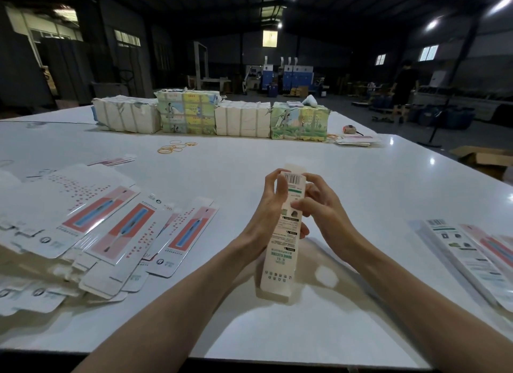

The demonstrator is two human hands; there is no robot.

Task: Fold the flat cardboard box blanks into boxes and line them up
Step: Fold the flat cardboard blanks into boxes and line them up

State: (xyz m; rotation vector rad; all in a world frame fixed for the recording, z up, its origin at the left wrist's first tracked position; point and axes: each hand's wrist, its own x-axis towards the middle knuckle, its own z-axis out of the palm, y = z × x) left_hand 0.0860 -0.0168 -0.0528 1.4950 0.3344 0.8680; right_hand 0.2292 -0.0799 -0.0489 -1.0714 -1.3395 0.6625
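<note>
A long narrow white box point(280, 259), printed with a barcode and green text, is held upright over the white table point(361, 178). My left hand point(270, 206) grips its upper left side, fingers curled near the top end. My right hand point(319, 206) grips the right side, thumb pressing on the printed face. The top flap point(292, 167) sticks up behind the box. A spread heap of flat box blanks point(105, 234) with pink and blue toothbrush prints lies at the left. Two finished boxes point(472, 256) lie side by side at the right edge.
Wrapped bundles of printed stock point(211, 116) stand in a row at the back of the table. Yellow rubber bands point(175, 147) lie in front of them, with a few blanks point(356, 140) and a tape measure point(350, 129) at back right. A person point(404, 86) stands far off.
</note>
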